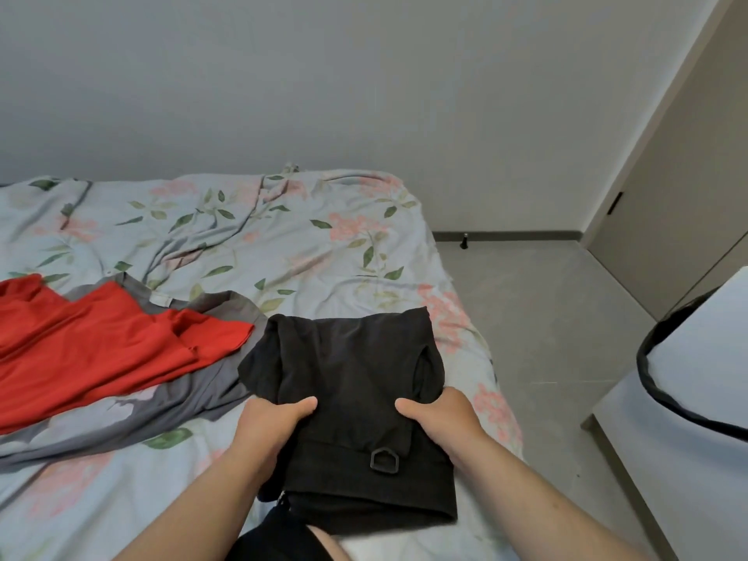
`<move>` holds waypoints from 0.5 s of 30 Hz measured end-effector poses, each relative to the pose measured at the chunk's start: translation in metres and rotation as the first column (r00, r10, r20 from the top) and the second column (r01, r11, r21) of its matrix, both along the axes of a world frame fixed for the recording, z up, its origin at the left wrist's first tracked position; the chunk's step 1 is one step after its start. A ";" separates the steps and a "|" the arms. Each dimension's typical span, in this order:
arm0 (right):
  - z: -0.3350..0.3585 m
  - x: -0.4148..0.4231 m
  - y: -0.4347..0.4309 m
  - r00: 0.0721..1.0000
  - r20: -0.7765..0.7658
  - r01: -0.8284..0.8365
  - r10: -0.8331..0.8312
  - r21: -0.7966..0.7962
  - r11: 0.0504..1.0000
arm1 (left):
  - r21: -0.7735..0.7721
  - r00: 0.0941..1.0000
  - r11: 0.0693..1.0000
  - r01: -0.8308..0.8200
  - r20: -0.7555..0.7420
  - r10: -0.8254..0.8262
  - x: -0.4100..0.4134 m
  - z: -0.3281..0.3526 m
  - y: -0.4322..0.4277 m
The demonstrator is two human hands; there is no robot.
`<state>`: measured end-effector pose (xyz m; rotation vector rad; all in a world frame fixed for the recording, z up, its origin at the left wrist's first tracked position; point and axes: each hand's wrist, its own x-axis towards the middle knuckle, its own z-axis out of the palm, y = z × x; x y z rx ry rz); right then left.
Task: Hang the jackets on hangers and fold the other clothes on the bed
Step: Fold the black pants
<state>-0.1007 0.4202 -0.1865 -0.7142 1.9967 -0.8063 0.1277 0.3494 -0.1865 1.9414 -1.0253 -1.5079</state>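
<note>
A black garment, partly folded, lies at the near right side of the bed; a black buckle shows on its near band. My left hand grips its left edge, thumb on top. My right hand grips its right edge the same way. A red garment lies spread at the left, on top of a grey garment.
The bed has a floral sheet and stands against a grey wall. Grey tiled floor runs to the right, with a door stop by the skirting. A white cabinet with a black cable stands at the right, beside a beige door.
</note>
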 end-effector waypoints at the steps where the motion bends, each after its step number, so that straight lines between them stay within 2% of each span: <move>1: 0.001 -0.001 0.001 0.994 0.105 0.034 -0.033 -0.007 0.999 | 0.118 0.985 0.993 -0.001 -0.170 0.021 0.000 0.002 -0.001; 2: 0.004 -0.001 0.002 0.979 0.196 0.062 -0.059 -0.011 0.998 | 0.196 0.963 0.980 0.040 -0.269 0.015 -0.002 0.007 0.001; 4: 0.010 -0.001 0.002 0.941 0.327 0.096 -0.083 -0.023 0.995 | 0.202 0.938 0.968 0.147 -0.338 -0.072 -0.009 0.017 0.006; 7: 0.024 -0.005 0.010 0.891 0.446 0.140 -0.083 -0.096 0.985 | 0.053 0.924 0.984 0.168 -0.356 -0.139 -0.014 0.028 0.012; 11: 0.044 -0.025 0.032 0.855 0.514 0.222 -0.062 -0.256 0.941 | -0.083 0.844 0.984 0.156 -0.507 -0.177 -0.020 0.043 0.023; 15: 0.065 -0.052 0.062 0.816 0.578 0.280 -0.026 -0.355 0.892 | -0.203 0.812 0.973 0.106 -0.547 -0.202 -0.049 0.061 0.035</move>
